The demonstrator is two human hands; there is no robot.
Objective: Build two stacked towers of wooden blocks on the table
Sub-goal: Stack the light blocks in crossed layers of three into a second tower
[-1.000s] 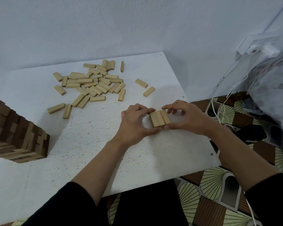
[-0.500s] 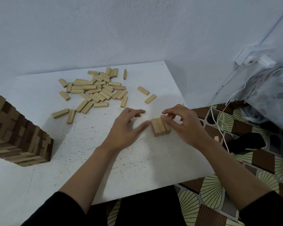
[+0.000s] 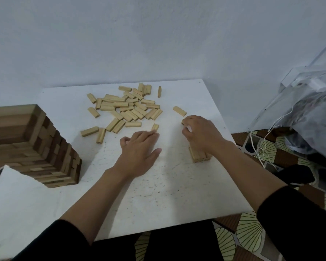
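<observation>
The left hand (image 3: 139, 147), fingers straight and relaxed, touches a single block (image 3: 155, 126) at its fingertips; the right hand (image 3: 201, 136) curls round a mostly hidden block (image 3: 183, 121) and covers much of the low stack (image 3: 199, 156) under its wrist, while the tall tower (image 3: 36, 144) far to the left runs out of frame

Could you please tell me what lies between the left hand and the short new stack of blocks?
Only bare white table lies between the left hand and the short stack, as the head view shows.
</observation>
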